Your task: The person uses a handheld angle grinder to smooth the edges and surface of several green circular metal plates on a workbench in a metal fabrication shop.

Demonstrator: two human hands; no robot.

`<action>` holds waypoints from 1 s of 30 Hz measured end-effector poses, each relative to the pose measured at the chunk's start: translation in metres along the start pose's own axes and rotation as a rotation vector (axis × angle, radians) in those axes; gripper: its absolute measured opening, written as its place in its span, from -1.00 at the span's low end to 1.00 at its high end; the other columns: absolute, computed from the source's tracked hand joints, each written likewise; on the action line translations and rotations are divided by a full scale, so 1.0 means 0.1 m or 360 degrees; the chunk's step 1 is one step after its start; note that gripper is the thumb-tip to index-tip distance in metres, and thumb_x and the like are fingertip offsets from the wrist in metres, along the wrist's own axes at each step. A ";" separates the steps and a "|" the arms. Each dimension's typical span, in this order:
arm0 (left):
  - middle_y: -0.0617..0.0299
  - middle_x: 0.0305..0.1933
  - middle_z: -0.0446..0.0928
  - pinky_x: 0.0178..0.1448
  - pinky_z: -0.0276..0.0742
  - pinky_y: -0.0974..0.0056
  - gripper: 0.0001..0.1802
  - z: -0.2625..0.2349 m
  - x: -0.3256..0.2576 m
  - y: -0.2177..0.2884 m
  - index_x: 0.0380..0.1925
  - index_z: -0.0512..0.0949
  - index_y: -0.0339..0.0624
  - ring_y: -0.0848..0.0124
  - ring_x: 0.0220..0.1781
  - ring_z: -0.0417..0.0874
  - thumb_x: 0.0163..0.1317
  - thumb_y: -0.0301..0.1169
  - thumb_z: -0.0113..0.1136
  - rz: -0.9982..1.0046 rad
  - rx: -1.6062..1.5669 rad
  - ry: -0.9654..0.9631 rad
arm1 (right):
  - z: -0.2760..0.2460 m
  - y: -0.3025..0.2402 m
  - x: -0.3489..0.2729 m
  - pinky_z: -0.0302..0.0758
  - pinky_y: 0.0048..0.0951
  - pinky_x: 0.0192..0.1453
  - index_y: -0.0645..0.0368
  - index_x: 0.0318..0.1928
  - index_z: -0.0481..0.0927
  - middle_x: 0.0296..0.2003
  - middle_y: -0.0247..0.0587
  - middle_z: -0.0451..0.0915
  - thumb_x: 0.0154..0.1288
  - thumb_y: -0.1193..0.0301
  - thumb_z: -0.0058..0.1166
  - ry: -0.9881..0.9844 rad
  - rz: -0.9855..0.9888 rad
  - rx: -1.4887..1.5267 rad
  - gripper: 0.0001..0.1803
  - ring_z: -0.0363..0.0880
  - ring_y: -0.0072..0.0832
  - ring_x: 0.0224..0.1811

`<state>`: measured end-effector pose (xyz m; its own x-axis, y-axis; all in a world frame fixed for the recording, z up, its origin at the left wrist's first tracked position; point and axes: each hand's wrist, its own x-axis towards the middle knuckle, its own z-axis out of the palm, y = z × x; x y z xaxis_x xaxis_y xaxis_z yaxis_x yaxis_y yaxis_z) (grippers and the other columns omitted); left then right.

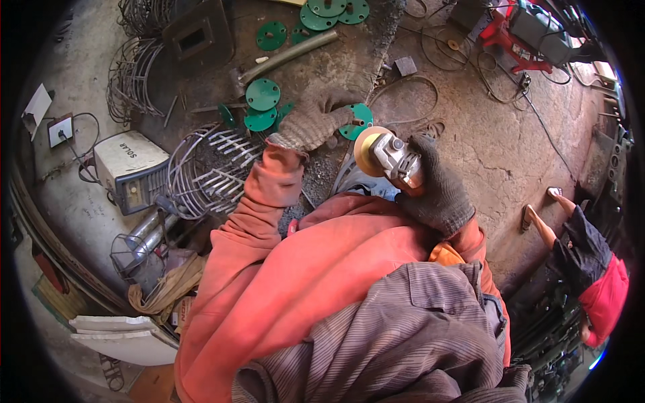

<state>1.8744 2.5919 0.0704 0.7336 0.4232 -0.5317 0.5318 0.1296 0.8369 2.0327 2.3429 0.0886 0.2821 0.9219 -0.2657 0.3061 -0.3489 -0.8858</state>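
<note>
In its grey knit glove, my left hand (314,122) has its fingers curled at the left edge of a round green metal disc (357,123), which has small holes and a short stub at its centre. My right hand (440,191), gloved too, is wrapped round an angle grinder (398,158). The grinder's pale yellow abrasive wheel (367,152) faces left, just below the disc; whether it touches the disc I cannot tell. Left of my left hand, several more green discs (262,95) lie together beside a metal pipe hammer-like piece (289,59).
A boxy welding machine (132,168) stands left, beside bent metal-rod cages (201,176). More green discs (271,35) lie at the far side. Cables (494,80) cross the floor near a red-framed machine (514,43). Another person (594,275) is at the right.
</note>
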 end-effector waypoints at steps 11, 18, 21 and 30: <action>0.18 -0.12 0.77 -0.48 0.57 0.41 -0.61 0.01 -0.01 0.10 0.15 0.69 -0.23 0.51 -0.38 0.72 0.37 -0.34 0.36 -0.0001 0.0136 -0.0004 | 0.00 -0.02 0.02 0.58 -0.06 0.23 0.13 0.46 0.30 0.15 0.19 0.62 -0.01 0.45 0.51 0.0033 0.0076 0.0000 -0.01 0.61 0.18 0.22; 0.17 -0.08 0.76 -0.39 0.65 0.38 -0.63 -0.01 -0.01 0.09 0.14 0.67 -0.29 0.46 -0.23 0.75 0.35 -0.42 0.30 -0.0054 -0.0010 0.0022 | -0.04 -0.05 -0.05 0.58 -0.10 0.22 0.11 0.46 0.29 0.12 0.20 0.62 0.05 0.45 0.48 0.0043 -0.0033 -0.0018 -0.05 0.60 0.19 0.24; 0.13 0.00 0.74 -0.21 0.72 0.37 -0.55 -0.01 0.03 -0.23 0.20 0.64 -0.34 0.45 -0.13 0.75 0.29 -0.52 0.29 0.0060 -0.0458 0.0133 | 0.00 0.19 -0.24 0.56 -0.16 0.29 0.10 0.48 0.26 0.17 0.13 0.61 0.04 0.50 0.47 0.0153 0.0065 0.0115 -0.03 0.61 0.06 0.30; 0.17 -0.07 0.71 -0.29 0.62 0.38 -0.57 -0.12 -0.07 -0.05 0.17 0.65 -0.26 0.47 -0.18 0.71 0.27 -0.53 0.32 0.0172 -0.0162 0.0289 | -0.13 0.41 -0.34 0.54 -0.21 0.35 0.09 0.49 0.24 0.25 -0.01 0.57 -0.07 0.55 0.51 0.0416 0.0207 0.0336 0.07 0.59 -0.17 0.32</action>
<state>1.8617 2.5989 0.0710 0.6911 0.5925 -0.4139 0.4022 0.1606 0.9014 2.0474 2.2948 0.0657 0.5376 0.7883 -0.2993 0.0656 -0.3930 -0.9172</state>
